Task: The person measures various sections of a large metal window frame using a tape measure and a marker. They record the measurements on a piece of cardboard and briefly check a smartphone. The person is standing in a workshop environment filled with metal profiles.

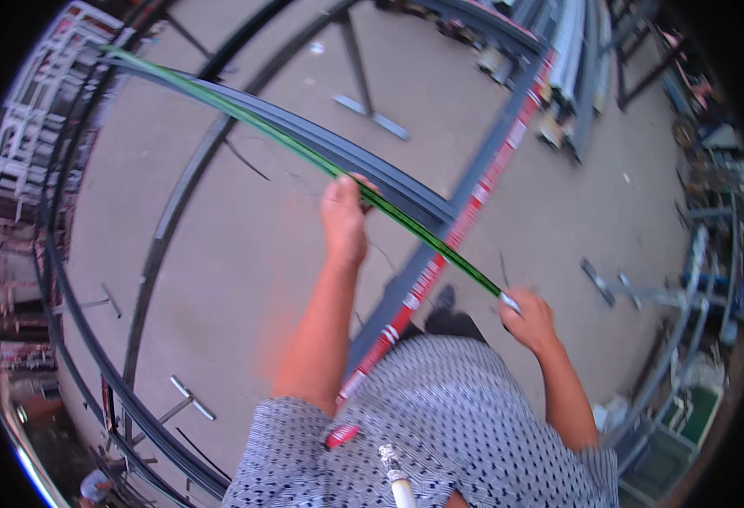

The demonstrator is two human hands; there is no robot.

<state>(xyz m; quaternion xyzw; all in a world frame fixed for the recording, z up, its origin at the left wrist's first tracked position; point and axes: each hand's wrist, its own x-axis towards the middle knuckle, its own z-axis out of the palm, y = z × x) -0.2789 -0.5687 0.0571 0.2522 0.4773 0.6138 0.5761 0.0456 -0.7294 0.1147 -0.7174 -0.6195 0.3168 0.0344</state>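
A long thin green strip (423, 230) runs slantwise from the far left down to the near right; I cannot tell its exact kind. My left hand (345, 216) is closed around its middle. At its near end, where a short silvery-white piece (509, 300) shows, my right hand (530, 319) is closed, its fingers partly hidden. Just beyond the strip lie several long grey bars (380, 173), side by side in much the same direction. Under the strip, a grey bar with a red-and-white printed face (490, 173) crosses from near my waist to the far right.
Bent dark bars (164, 224) curve along the left over T-footed stands (192, 398). Metal lengths (568, 63) are stacked at the far right. A grey metal frame (694, 296) and a green-lined bin (698, 415) stand right. A cigarette (401, 489) shows at the bottom; a person (94, 485) is lower left.
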